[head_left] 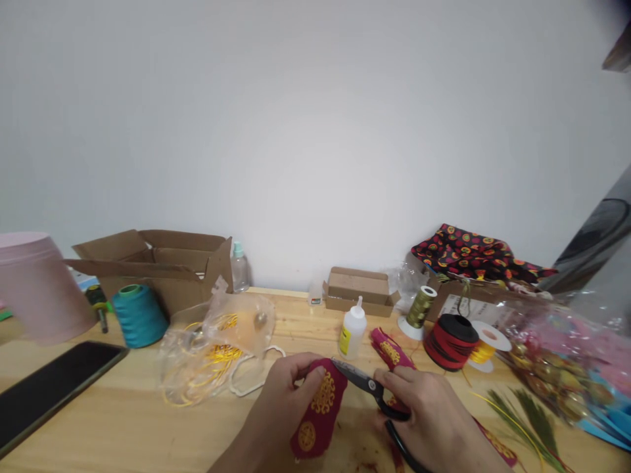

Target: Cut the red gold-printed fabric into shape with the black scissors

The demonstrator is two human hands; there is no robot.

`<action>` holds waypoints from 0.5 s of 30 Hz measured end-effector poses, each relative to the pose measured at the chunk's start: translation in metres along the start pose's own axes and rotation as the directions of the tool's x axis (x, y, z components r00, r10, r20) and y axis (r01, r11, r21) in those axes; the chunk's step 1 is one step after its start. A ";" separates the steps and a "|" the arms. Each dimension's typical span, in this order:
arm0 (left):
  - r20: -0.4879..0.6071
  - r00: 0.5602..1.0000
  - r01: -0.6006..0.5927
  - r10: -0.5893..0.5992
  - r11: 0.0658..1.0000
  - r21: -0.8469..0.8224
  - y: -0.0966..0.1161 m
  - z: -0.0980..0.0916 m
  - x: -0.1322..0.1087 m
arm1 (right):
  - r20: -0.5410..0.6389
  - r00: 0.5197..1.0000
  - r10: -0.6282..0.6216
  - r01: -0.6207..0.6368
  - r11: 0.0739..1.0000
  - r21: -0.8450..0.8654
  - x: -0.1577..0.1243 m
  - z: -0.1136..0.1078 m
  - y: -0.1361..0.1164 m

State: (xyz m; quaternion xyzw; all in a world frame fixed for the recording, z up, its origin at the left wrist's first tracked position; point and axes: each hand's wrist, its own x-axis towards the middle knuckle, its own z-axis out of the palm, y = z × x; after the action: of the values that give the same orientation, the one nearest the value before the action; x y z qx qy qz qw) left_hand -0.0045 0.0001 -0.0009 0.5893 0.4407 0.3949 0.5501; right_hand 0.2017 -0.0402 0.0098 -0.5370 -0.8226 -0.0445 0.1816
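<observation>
My left hand (290, 401) pinches the upper edge of a dark red cloth piece (320, 424) with gold round patterns. My right hand (428, 410) grips black-handled scissors (362, 380), fingers in the loops. The blades reach left to the top corner of the cloth, by my left fingertips. Whether they are cutting into it I cannot tell. More red and gold cloth (389, 347) lies just behind my right hand, and another strip (495, 441) shows past my right wrist. Dark red scraps (367, 466) lie on the table below the scissors.
Behind my hands stand a glue bottle (353, 332) and a small cardboard box (359, 292). Thread spools (451, 341) and bagged gold bells (557, 374) are at right. On the left are a phone (59, 381), a teal thread cone (139, 317), a large box (162, 276) and bagged yellow cords (221, 355).
</observation>
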 end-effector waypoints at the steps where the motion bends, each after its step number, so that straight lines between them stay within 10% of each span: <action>1: 0.002 1.000 -0.001 0.001 1.000 -0.005 -0.001 0.000 0.000 | 0.002 1.000 0.005 -0.005 1.000 0.006 0.000 0.000 0.000; 15: 0.020 1.000 0.018 -0.017 0.999 -0.032 -0.003 0.000 0.000 | 0.025 0.999 0.031 -0.032 0.999 0.015 0.000 -0.001 0.000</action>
State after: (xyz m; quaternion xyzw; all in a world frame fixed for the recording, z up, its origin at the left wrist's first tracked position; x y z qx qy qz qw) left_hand -0.0047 -0.0004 -0.0035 0.5804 0.4339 0.3913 0.5673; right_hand 0.2020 -0.0408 0.0102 -0.5490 -0.8166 -0.0284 0.1761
